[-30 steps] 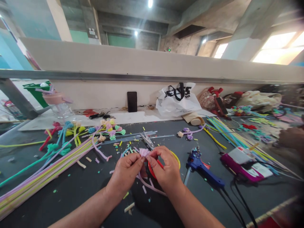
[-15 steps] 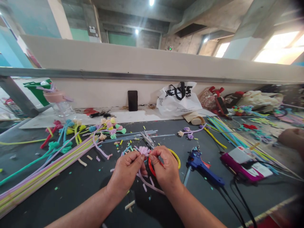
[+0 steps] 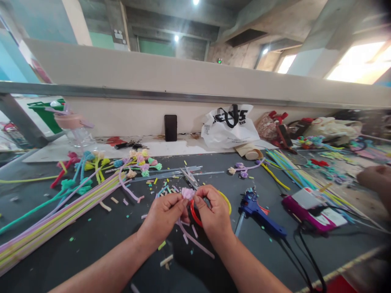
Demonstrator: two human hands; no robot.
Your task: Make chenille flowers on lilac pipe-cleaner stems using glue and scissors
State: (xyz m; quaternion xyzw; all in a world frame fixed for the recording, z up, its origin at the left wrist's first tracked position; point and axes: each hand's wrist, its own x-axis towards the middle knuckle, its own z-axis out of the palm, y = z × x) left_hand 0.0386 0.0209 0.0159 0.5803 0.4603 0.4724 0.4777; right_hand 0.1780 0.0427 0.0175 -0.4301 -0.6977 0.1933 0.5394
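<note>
A small lilac fuzzy flower [image 3: 187, 193] is pinched between the fingertips of my left hand [image 3: 165, 211]. A lilac stem [image 3: 197, 242] curves down from beneath it toward the right. My right hand [image 3: 214, 211] is closed at the flower's right side, thumb against fingers. Scissors [image 3: 188, 178] with red and yellow handles lie beside and partly under my right hand. Small cut pieces of pipe cleaner are scattered around both hands. The blue glue gun [image 3: 259, 213] rests to the right of my right hand.
Long pipe cleaners [image 3: 76, 207] and finished flowers [image 3: 142, 160] lie left. A phone [image 3: 170, 127] leans on the back panel near a white bag [image 3: 229, 126]. A purple device [image 3: 308, 213] with cables lies right; another person's hand [image 3: 375, 181] is at the far right edge.
The flower is tilted slightly more upright and sits a little further right in my fingers. The lilac stem's lower end shows more clearly between my hands. The view has shifted slightly.
</note>
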